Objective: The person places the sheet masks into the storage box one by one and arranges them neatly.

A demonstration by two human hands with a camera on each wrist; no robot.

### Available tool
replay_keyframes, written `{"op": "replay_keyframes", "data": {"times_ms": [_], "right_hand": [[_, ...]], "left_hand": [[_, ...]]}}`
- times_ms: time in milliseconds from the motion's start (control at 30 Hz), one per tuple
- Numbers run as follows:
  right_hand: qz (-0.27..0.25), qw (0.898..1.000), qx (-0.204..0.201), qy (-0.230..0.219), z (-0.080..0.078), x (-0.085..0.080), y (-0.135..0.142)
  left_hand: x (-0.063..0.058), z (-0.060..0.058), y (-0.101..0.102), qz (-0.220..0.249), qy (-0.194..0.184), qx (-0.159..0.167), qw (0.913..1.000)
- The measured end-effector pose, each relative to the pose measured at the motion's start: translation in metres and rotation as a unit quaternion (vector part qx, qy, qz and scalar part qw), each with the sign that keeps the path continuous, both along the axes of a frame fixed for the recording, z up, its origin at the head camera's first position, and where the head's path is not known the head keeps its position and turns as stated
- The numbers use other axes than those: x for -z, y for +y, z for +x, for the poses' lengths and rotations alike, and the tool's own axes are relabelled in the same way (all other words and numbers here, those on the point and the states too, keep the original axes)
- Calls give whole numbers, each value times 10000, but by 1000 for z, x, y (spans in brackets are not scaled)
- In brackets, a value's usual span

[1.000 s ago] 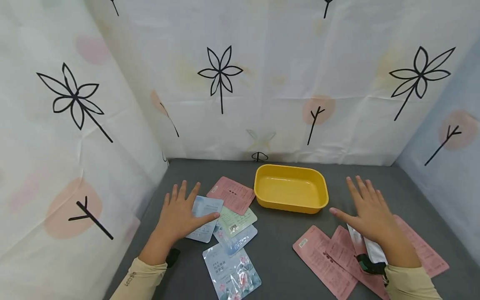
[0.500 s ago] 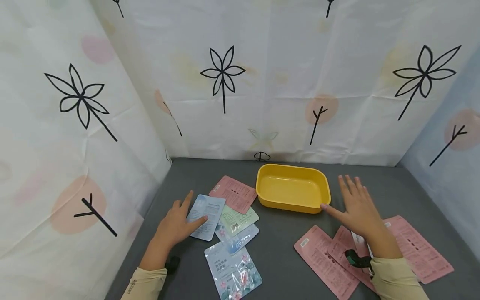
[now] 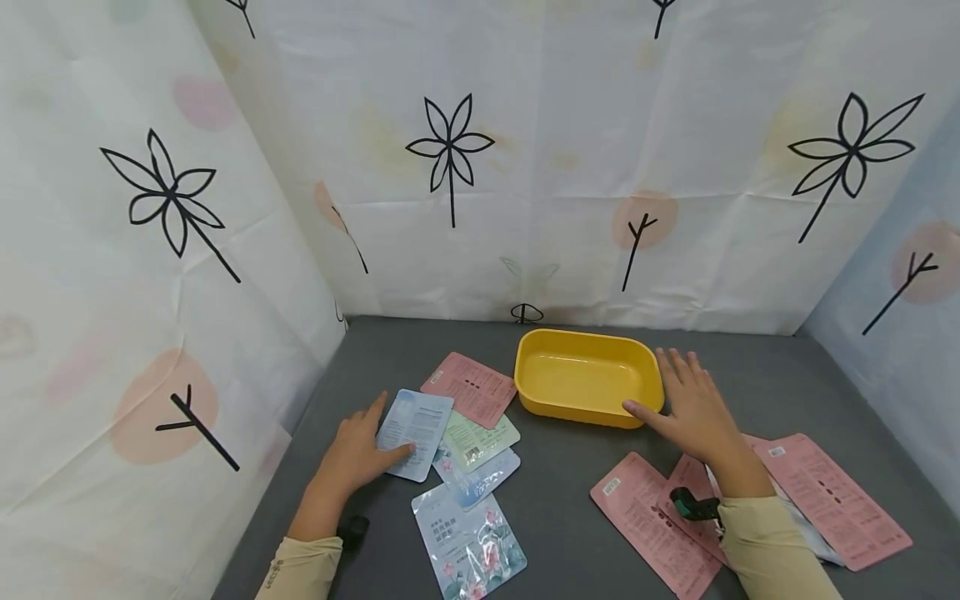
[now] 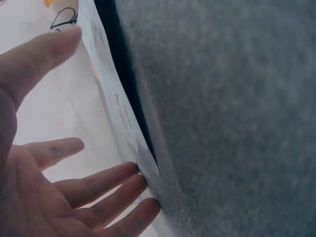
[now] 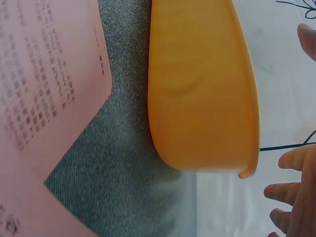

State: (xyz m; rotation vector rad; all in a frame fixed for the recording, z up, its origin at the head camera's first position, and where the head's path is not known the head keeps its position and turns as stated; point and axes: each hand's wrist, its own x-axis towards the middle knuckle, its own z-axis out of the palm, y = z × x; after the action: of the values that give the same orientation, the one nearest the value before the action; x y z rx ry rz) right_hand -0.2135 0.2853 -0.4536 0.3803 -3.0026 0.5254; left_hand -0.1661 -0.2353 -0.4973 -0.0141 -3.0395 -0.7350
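Observation:
In the head view my left hand (image 3: 356,454) reaches to the left edge of a light blue sheet mask packet (image 3: 416,433), thumb over its face. The left wrist view shows the fingers (image 4: 106,185) spread and fairly straight beside the packet (image 4: 116,94); whether they touch it I cannot tell. My right hand (image 3: 693,412) hovers at the right end of a yellow plastic basin (image 3: 588,412), fingers extended, holding nothing. Its thumb overlaps the basin's front right corner in the head view. In the right wrist view, a gap separates the fingertips from the basin (image 5: 202,89).
Beside the blue packet lie a pink packet (image 3: 472,387), a green one (image 3: 480,440) and a flowered one (image 3: 468,542). Several pink packets (image 3: 832,500) overlap at the right, partly under the right forearm. A patterned cloth (image 3: 540,167) encloses the grey table (image 3: 555,500).
My right hand has moved left from above the pink packets to the basin's right end. My left hand has lowered and drawn back to the blue packet's left edge, with its fingers less spread.

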Motion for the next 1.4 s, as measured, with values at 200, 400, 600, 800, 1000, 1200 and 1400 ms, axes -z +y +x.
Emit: {"op": "replay_keyframes", "data": {"times_ms": [200, 400, 600, 800, 1000, 1200, 1400], "right_hand": [[-54, 9999, 4, -147, -7, 4, -5], [-37, 9995, 11, -316, -13, 5, -12], [-150, 9986, -9, -508, -19, 9, -18], [-516, 9954, -122, -794, -23, 12, -23], [-458, 9957, -113, -793, -27, 13, -27], [-340, 9973, -129, -639, -33, 13, -29], [-243, 9980, -114, -565, -35, 13, -30]], "left_hand": [[0, 2, 3, -29, 18, -42, 10000], [1, 1, 5, 175, 94, -111, 9997], [0, 4, 6, 157, 85, -193, 9997], [-7, 7, 6, 118, -37, -118, 9999], [-10, 7, 8, 92, -110, -114, 9998], [-8, 6, 9, 34, -157, -182, 9997], [-8, 4, 9, 48, -311, -288, 9991]]}}
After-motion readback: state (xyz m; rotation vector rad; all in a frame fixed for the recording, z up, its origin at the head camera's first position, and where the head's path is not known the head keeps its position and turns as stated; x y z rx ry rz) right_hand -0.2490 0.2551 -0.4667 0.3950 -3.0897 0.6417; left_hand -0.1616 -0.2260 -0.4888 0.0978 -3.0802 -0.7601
